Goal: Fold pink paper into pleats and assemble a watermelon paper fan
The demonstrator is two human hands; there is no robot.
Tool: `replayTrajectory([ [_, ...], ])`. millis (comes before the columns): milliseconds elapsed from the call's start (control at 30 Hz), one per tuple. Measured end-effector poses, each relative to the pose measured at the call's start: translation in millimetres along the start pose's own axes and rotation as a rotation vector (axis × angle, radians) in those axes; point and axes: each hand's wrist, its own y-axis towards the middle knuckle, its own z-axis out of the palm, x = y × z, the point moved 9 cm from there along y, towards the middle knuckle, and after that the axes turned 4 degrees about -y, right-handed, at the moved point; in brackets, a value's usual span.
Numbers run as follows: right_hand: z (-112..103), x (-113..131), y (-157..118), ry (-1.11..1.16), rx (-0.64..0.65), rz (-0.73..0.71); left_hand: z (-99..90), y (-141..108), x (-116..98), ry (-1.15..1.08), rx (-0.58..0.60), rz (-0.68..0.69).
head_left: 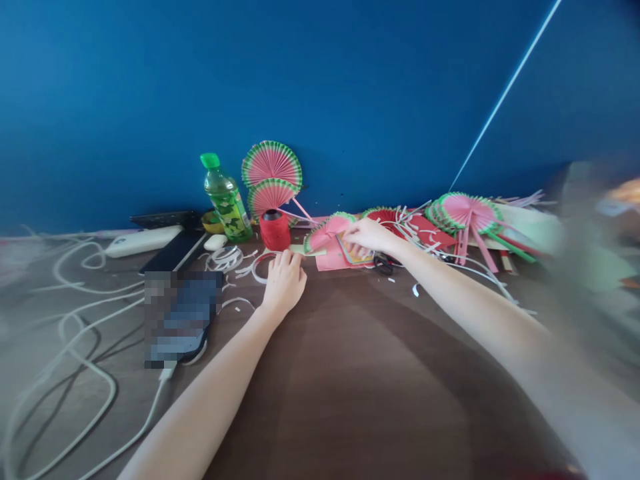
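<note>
My left hand (285, 281) rests on the brown table with its fingers bent down, just in front of a red spool (275, 231). Whatever may be under its fingertips is hidden. A clear tape ring (261, 268) lies at its left side. My right hand (363, 237) has its fingers curled down over a small stack of yellow-edged paper (353, 254). Beside that hand is a pink and green pleated fan (327, 231), with a pink sheet (331, 262) underneath. Black scissors (383, 265) lie right of the paper.
A green bottle (228, 203) stands near two round fans (273, 167) against the blue wall. More fans (467, 212), red paper (431, 233) and white strips lie to the right. At left are a phone (185, 320), white cables (113, 393) and a white power bank (145, 241).
</note>
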Motion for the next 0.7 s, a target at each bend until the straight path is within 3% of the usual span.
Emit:
replayTrajectory([
  [133,-4,0,-17,-0.218,-0.047,-0.162,1.9,0,-2,-0.009,0.039,0.0],
  [233,6,4,-29,-0.476,-0.069,-0.402,1.9,-1,-3,-0.027,0.056,0.006],
  [300,11,0,-33,-0.575,-0.084,-0.487,1.7,-1,-3,-0.039,0.056,0.013],
  [700,12,-17,-35,-0.62,-0.084,-0.612,5.5,-1,-2,-0.076,0.053,0.027],
])
